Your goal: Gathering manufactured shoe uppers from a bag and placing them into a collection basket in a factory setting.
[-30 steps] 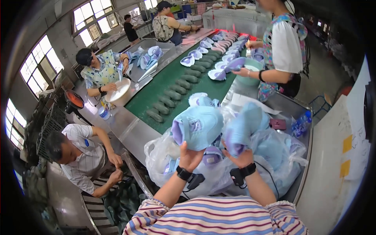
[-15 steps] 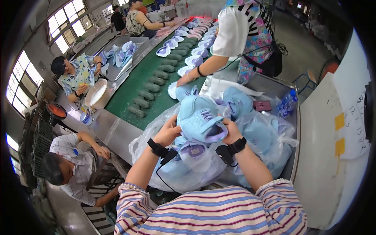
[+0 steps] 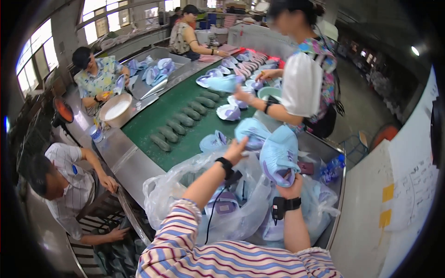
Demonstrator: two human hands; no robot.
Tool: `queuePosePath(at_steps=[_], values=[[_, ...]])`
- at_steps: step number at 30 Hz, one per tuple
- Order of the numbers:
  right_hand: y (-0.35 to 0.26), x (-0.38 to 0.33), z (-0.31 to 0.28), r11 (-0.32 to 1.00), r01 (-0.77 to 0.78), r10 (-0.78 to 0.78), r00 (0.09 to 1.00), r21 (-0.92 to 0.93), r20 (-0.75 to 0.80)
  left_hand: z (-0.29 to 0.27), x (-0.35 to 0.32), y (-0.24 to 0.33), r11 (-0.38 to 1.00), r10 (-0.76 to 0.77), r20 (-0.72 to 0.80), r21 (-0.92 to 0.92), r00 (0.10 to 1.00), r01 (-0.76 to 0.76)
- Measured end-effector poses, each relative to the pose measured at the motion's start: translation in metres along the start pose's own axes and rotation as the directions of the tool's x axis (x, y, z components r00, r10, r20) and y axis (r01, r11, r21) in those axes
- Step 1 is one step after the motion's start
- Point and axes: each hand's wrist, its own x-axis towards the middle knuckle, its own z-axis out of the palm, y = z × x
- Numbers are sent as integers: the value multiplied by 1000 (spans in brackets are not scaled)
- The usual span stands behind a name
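My right hand (image 3: 291,186) grips a light blue shoe upper (image 3: 280,150) by its collar end, holding it upright over the bags. Away from it, my left hand (image 3: 236,152) reaches forward with fingers stretched out, slightly blurred. Its fingertips are beside a second light blue upper (image 3: 251,131); whether they touch it I cannot tell. Another blue upper (image 3: 213,141) lies on the belt's near end, left of that hand. Below my arms, a clear plastic bag (image 3: 160,192) holds more blue and lilac uppers, one lilac upper (image 3: 223,204) showing at its mouth.
A green conveyor belt (image 3: 141,132) carries rows of dark green shoe lasts (image 3: 176,127) and lilac uppers. At right, a co-worker (image 3: 308,78) handles a blue piece over the belt. Co-workers sit at left, near a white basin (image 3: 116,110). Blue-capped bottles (image 3: 333,169) stand at the tray's right.
My hands have parted: the right carried the shoe upper rightward, while the left let go and moved forward. The co-worker at right straightened, moving a blue piece farther up the belt.
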Motion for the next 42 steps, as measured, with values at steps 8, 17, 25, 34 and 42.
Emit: queuePosePath(at_steps=[8, 17, 25, 34, 42], values=[[52, 14, 48, 854, -20, -46, 992, -520, -114, 19, -119, 84, 998, 9, 251, 55, 968, -23], [121, 14, 95, 469, -160, 412, 910, -869, 54, -185, -129, 152, 987, 147, -679, 58, 719, -147], [145, 14, 30, -587, 609, 645, 750, -533, 147, -118, -251, 12, 546, -107, 58, 837, 992, 10], [190, 0, 16, -717, 658, 692, 710, -229, -129, -27, -323, -47, -72, 82, -134, 988, 988, 140], [116, -37, 40, -404, 734, 693, 635, -546, 340, -48, -338, -88, -294, 273, -227, 906, 935, 306]])
